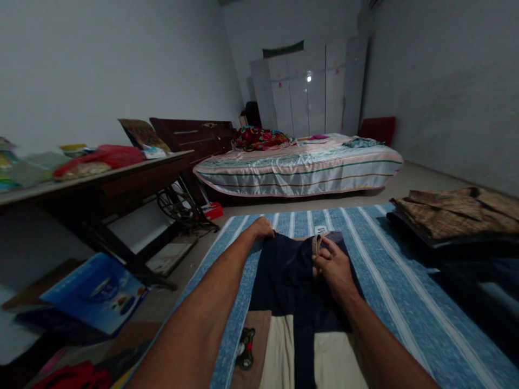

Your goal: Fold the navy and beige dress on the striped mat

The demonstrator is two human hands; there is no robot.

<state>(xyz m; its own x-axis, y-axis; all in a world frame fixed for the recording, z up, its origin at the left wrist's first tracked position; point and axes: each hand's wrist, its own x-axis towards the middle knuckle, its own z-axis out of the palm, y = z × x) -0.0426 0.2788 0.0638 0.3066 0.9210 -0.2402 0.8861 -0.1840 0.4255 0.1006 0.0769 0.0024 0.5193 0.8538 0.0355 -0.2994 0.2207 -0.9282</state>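
Note:
A colour-blocked garment (279,270), navy with cream and brown panels, lies spread out before me on a blue striped mattress (385,259). A small dark figure decorates its brown panel at the lower left. My left hand (263,227) is closed at the garment's far left corner, its fingertips partly hidden. On the far right side, my right hand (333,265) pinches a raised beige edge (316,245) of the same garment between thumb and fingers. Whether the garment is a top or trousers I cannot tell.
To the right is a stack of folded clothes (458,213), a brown checked one on top. A sewing-machine table (162,162) carrying bags stands on the left, above a blue box (97,292). Beyond the mattress is a bed (300,173), with wardrobes (300,89) behind it.

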